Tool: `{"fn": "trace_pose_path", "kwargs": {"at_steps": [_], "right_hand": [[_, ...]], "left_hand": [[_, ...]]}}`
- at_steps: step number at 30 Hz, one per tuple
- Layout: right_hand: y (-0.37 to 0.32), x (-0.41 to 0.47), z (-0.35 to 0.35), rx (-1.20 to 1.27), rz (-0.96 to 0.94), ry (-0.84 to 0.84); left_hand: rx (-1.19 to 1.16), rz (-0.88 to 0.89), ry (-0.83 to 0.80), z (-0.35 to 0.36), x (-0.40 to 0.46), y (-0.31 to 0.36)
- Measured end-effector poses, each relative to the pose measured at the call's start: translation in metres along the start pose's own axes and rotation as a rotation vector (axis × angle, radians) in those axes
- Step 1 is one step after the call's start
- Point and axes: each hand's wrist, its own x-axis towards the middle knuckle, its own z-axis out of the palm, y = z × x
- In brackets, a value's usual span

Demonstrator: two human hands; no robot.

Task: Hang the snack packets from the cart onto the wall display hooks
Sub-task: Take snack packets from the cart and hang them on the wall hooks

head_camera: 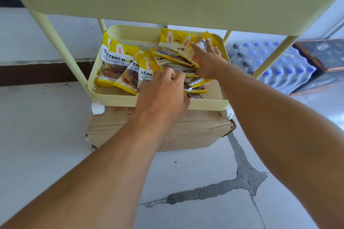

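Note:
Several yellow-and-white snack packets with a rabbit picture lie piled in the lower tray of a pale yellow cart. My left hand reaches into the tray's front middle, fingers curled down onto the packets there; whether it grips one is hidden by the hand itself. My right hand lies further back on the right, its fingers spread flat on a packet that leans against the tray's back wall. No wall display hooks are in view.
The cart's upper tray overhangs close above the hands. A cardboard box lies on the floor under the cart. Shrink-wrapped water bottles and dark boxes stand at the right. The floor has a grey patched crack.

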Motion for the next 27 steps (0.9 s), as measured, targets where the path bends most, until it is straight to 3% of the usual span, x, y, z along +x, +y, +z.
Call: {"fn": "trace_pose_path", "kwargs": {"at_steps": [5,12,22,27], "right_hand": [[-0.001,0.013,-0.006,-0.049,-0.007,-0.13],[-0.001,0.0,0.002,-0.118,-0.081,0.154],[-0.004,-0.049,-0.003,0.11,-0.06,0.405],[-0.014,-0.107,-0.004,0.268,-0.305,0.612]], "left_hand": [[0.013,0.032,-0.007,0.0,-0.004,0.002],[-0.009,-0.001,-0.051,-0.003,0.0,0.001],[-0.011,0.006,-0.028,-0.002,0.001,0.003],[-0.36,-0.241,-0.034,-0.013,0.003,0.005]]}}
